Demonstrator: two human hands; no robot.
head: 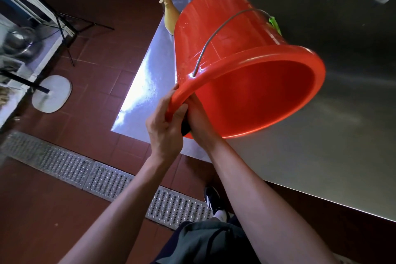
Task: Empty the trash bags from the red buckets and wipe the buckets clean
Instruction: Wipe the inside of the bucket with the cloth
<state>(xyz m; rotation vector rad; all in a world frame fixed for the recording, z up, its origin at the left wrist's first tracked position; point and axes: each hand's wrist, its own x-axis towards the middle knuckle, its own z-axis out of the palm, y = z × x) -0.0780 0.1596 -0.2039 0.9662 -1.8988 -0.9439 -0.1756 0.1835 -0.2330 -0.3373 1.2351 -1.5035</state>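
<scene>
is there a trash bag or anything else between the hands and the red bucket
Nothing visible. The left hand grips the red bucket directly at its rim, and the right hand touches the rim beside it. The visible interior shows no bag.

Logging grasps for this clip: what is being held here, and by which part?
The red plastic bucket, tipped on its side, by its rim: left hand curls over the rim's near edge, right hand reaches just inside it.

Both hands raised, fingers curled
</scene>
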